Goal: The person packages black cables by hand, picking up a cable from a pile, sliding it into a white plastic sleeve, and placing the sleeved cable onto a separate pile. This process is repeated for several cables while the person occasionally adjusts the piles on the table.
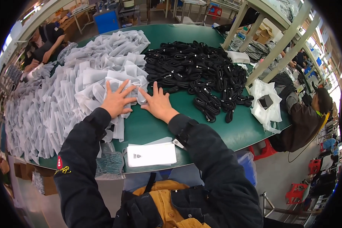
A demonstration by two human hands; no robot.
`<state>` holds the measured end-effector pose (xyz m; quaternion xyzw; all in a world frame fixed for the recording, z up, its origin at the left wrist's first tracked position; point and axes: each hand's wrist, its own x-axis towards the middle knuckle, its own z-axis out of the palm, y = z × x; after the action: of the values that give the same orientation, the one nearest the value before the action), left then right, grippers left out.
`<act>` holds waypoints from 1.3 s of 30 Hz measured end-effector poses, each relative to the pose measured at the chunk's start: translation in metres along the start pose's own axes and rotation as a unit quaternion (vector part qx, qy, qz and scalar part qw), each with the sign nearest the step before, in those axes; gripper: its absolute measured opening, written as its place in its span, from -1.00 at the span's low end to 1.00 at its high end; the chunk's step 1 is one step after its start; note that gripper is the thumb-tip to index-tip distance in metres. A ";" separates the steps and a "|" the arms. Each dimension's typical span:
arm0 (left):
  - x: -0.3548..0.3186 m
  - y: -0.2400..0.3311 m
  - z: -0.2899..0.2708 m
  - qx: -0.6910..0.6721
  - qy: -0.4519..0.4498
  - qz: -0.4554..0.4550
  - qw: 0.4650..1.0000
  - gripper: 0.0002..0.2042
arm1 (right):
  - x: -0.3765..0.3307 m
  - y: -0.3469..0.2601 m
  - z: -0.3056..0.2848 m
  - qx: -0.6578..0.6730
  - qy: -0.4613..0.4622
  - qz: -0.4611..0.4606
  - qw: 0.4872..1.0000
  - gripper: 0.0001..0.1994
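My left hand, fingers spread, rests on the near right edge of a big heap of frosted plastic pouches. Whatever the pouches contain is too faint to make out. Close beside it, my right hand is also open, its fingertips at the heap's edge and touching a pale pouch. Just beyond the right hand lies a pile of coiled black cables, each bundled in a loop. In front of me, near the table edge, a stack of flat white pouches with a small dark print lies between my forearms.
Everything lies on a green table. A white plastic bag with a small black box sits at the right edge. Pale posts stand at the back right. One person works at the far left, another sits at the right near red stools.
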<state>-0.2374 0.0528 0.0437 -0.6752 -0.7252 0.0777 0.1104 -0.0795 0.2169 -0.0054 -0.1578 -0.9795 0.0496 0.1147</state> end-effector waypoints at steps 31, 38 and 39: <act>-0.231 0.154 -0.012 -0.246 0.202 -0.284 0.905 -0.84 | -0.228 0.061 -0.044 0.080 0.206 0.044 0.974 -0.75; -0.137 0.199 -0.047 -0.383 0.264 -0.123 0.877 -0.82 | -0.241 0.030 -0.063 0.481 0.071 0.281 0.827 -0.77; -0.117 0.210 -0.044 -0.405 0.257 -0.104 0.871 -0.82 | -0.244 0.027 -0.061 0.509 0.075 0.271 0.814 -0.76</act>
<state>-0.0164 -0.0498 0.0243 -0.5775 -0.7049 -0.4115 0.0170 0.1685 0.1682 -0.0004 -0.3391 -0.7202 0.5583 0.2336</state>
